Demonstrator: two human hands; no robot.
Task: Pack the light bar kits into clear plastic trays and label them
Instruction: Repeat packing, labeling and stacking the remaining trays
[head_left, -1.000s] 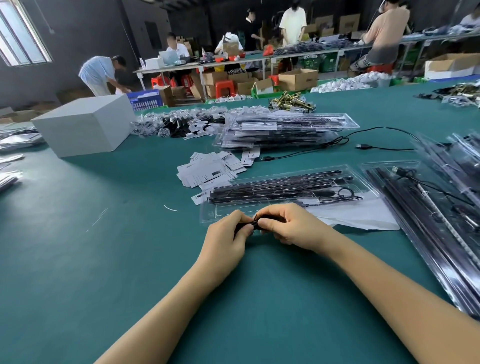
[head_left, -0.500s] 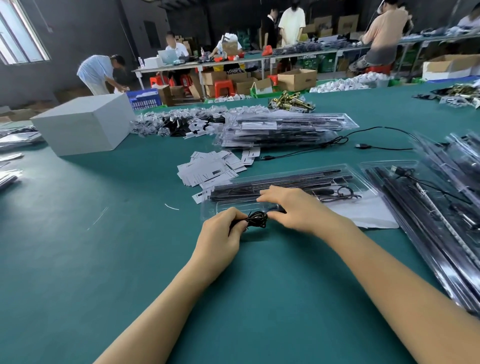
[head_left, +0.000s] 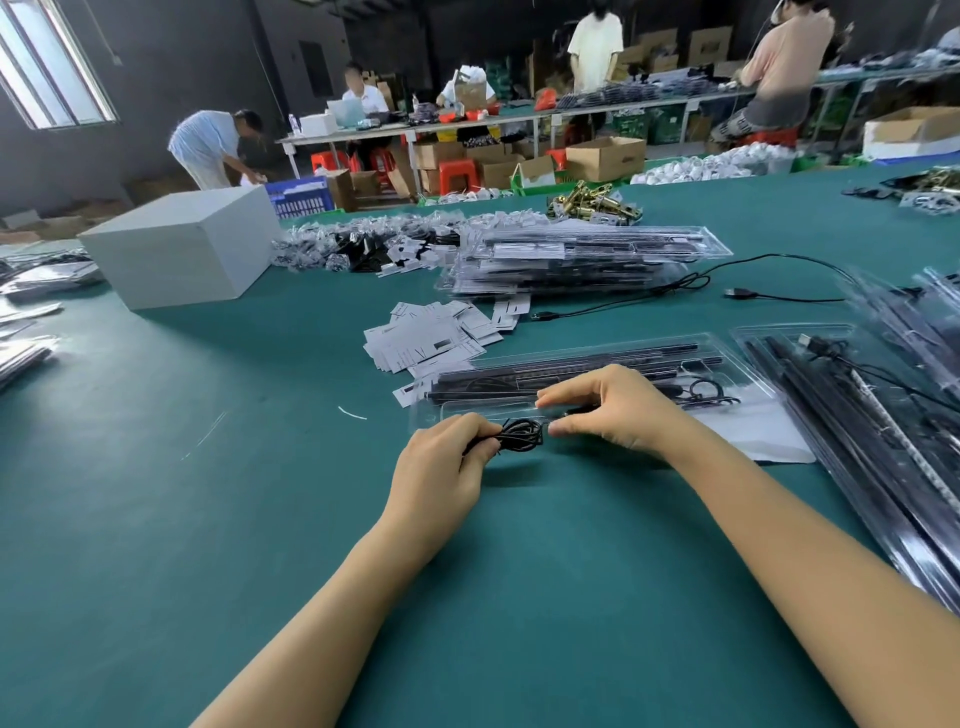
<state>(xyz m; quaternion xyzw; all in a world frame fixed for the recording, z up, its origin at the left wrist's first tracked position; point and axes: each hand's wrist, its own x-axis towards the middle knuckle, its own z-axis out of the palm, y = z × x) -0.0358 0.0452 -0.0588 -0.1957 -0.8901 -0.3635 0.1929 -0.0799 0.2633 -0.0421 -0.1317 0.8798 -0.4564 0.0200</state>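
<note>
Head view showed the left hand (head_left: 441, 467) gripping a small coiled black cable (head_left: 519, 434) just at the near edge of the open clear tray (head_left: 727, 358), which lay at twelve o'clock from the hands on the green table (head_left: 208, 519). The right hand (head_left: 618, 410) hovered over that tray edge, thumb and forefinger curved toward each other as if pinching the cable's free end; whether they actually held it could not be told. The step looked like tucking the bundled cable into the tray's near compartment, which appeared vacant. That next move would call for keeping the coil tight so it does not spring open, then seating it below the rim.

The tray already held long black light bars (head_left: 571, 366) along its far side and a looped wire toward three o'clock. At three o'clock another tray (head_left: 789, 332) held bars and a cable. At one o'clock sat a stack of packed trays (head_left: 582, 260); loose paper labels (head_left: 431, 335) lay at eleven o'clock from the open tray.
</note>
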